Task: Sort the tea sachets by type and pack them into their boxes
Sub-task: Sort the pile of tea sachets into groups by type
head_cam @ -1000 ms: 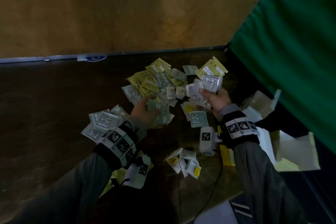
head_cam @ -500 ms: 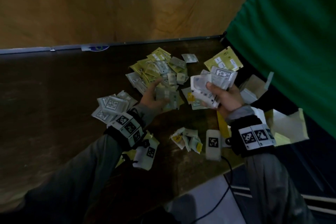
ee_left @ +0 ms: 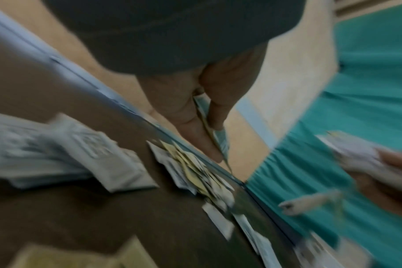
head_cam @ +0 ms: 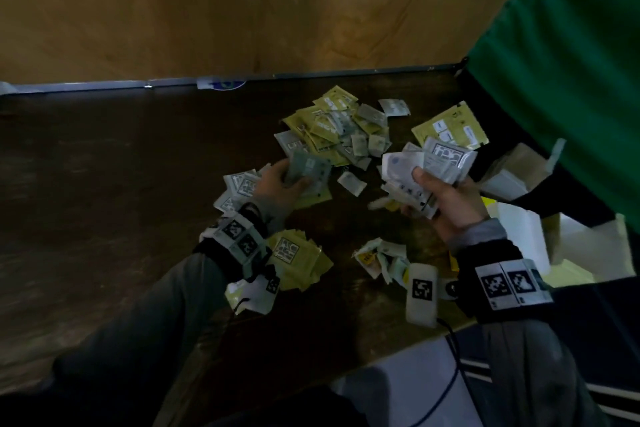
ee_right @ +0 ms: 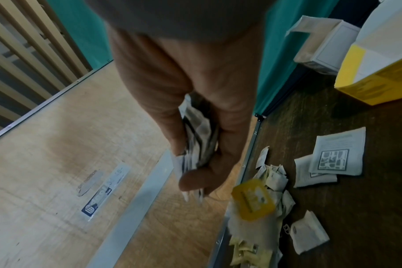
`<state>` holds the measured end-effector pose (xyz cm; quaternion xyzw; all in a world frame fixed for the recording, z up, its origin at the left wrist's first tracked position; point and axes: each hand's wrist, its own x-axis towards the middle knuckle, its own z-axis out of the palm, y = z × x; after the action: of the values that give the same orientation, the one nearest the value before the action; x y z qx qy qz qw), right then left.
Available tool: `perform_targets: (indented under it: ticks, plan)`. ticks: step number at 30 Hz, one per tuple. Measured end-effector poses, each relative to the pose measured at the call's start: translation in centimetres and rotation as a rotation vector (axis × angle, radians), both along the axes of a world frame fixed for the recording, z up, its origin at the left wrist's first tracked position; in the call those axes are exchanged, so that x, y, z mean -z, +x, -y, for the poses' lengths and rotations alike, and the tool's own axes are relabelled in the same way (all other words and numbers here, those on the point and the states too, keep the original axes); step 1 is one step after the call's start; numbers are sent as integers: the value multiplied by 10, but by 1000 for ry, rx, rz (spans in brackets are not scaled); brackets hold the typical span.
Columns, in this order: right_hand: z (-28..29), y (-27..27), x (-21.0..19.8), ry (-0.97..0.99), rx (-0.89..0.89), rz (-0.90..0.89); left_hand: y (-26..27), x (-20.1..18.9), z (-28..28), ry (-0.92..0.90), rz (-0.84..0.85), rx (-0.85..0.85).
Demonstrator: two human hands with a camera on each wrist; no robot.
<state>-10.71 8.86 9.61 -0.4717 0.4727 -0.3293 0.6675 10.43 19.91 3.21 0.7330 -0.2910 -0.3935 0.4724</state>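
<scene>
The right hand has its fingers clamped on a thick stack of white paper tea sachets, held up over the right side of the dark wooden counter. The left hand pinches one grey-green sachet at the near edge of the mixed yellow and white pile in the middle. I think it should check that this one matches, slide it flat onto the stack, and squeeze tight so none slip on the way to the open white boxes at the far right.
</scene>
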Motion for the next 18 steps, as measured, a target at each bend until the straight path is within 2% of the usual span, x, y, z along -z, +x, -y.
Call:
perform_targets:
  ticks: [6, 9, 13, 16, 18]
  plan:
    - [-6, 3, 5, 24, -8, -32, 35, 5, 2, 52, -280, -299]
    - [-8, 6, 7, 18, -15, -39, 40, 8, 1, 58, -318, -292]
    - [-8, 7, 8, -4, -12, -54, 49, 11, -5, 187, -92, -109]
    - [-6, 3, 6, 4, -33, -50, 64, 12, -10, 397, 107, 4]
    - [-6, 0, 7, 13, -41, -57, 71, 7, -13, 546, 230, 15]
